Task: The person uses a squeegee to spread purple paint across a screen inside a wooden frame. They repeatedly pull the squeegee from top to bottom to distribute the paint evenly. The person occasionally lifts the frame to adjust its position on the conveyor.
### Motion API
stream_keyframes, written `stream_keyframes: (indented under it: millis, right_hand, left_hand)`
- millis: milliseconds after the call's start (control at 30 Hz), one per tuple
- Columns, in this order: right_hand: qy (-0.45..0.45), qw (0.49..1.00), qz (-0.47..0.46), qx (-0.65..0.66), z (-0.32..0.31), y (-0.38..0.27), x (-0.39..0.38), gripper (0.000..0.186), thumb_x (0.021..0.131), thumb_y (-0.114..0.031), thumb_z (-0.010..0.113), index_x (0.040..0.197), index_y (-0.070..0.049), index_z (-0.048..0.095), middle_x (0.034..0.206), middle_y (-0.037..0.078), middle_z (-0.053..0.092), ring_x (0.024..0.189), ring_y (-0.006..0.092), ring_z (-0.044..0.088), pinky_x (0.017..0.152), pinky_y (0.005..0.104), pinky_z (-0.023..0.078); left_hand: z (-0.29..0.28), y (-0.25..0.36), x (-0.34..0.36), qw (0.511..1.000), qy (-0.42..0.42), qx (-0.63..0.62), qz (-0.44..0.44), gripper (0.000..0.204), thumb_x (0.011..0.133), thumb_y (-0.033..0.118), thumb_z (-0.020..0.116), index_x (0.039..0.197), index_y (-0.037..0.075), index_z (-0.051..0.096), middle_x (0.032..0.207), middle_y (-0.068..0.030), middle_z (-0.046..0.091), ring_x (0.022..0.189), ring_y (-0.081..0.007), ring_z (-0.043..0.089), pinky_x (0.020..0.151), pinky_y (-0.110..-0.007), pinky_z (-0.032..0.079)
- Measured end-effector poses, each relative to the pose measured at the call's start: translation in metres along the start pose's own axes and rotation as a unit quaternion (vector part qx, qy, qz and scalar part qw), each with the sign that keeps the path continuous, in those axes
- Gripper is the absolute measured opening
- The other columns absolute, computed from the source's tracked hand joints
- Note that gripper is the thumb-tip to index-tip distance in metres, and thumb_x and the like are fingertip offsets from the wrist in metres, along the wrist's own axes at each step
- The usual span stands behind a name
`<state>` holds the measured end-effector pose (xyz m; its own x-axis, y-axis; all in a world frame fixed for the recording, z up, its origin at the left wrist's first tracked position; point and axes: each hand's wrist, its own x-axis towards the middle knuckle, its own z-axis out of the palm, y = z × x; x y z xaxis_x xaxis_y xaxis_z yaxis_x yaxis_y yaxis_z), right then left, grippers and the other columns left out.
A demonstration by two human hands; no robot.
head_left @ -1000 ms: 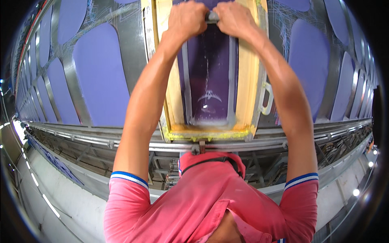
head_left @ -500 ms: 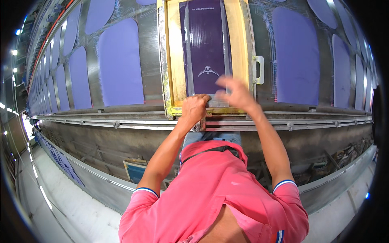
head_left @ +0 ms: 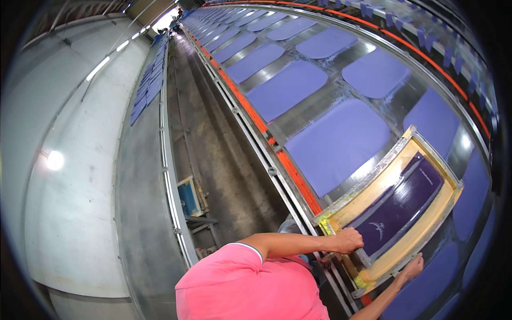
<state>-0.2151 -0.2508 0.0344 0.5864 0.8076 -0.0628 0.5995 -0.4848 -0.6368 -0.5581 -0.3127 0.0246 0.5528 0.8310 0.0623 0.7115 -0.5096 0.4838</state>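
A yellow wooden screen frame (head_left: 368, 197) with a dark purple mesh (head_left: 400, 205) lies on the long printing table, over one of its purple fabric panels. My left hand (head_left: 349, 240) is a closed fist on the frame's near edge at its left corner, beside a grey squeegee bar (head_left: 362, 257). My right hand (head_left: 413, 265) grips the frame's near right corner with the fingers wrapped over the wood. Both forearms reach out from my pink shirt (head_left: 250, 288).
Several purple fabric panels (head_left: 336, 144) lie in rows along the table, which has an orange side rail (head_left: 256, 117). A concrete aisle (head_left: 213, 138) runs to my left, with a blue box on a small stand (head_left: 189, 194). A second table (head_left: 144, 90) runs parallel beyond it.
My hands drew back from the far end of the screen to its near edge. They have spread to the frame's near corners, and my view has swung left along the aisle.
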Motion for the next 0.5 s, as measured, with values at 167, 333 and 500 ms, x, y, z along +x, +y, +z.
stream_keyframes:
  millis: [167, 333, 500]
  right_hand:
    - [0.047, 0.981, -0.006, 0.190, 0.089, -0.112, -0.055, 0.037, 0.099, -0.027, 0.057, 0.090, 0.007, 0.068, 0.073, 0.011, 0.065, 0.064, 0.0196, 0.050, 0.062, 0.0382, 0.045]
    - [-0.001, 0.977, 0.032, 0.209, 0.208, -0.155, -0.084, 0.035, 0.098, -0.025, 0.056, 0.088, 0.006, 0.068, 0.072, 0.008, 0.062, 0.065, 0.0187, 0.048, 0.062, 0.0373, 0.044]
    - [-0.006, 0.978, 0.042, 0.207, 0.240, -0.204, -0.107, 0.036, 0.097, -0.027, 0.056, 0.092, 0.006, 0.070, 0.076, 0.011, 0.065, 0.068, 0.0211, 0.052, 0.066, 0.0393, 0.044]
  left_hand:
    - [-0.083, -0.099, -0.031, 1.000, 0.015, 0.017, -0.004, 0.009, 0.062, 0.013, 0.069, 0.070, 0.010, 0.070, 0.070, -0.0138, 0.068, 0.074, -0.0349, 0.070, 0.061, -0.047, 0.054]
    - [-0.133, -0.217, -0.061, 0.998, -0.023, 0.044, -0.030, 0.009, 0.060, 0.012, 0.069, 0.069, 0.010, 0.070, 0.070, -0.0142, 0.068, 0.074, -0.0360, 0.069, 0.062, -0.048, 0.053]
    - [-0.169, -0.267, -0.075, 0.999, -0.022, 0.027, -0.022, 0.009, 0.060, 0.010, 0.069, 0.069, 0.008, 0.070, 0.070, -0.0148, 0.068, 0.073, -0.0365, 0.069, 0.061, -0.047, 0.053]
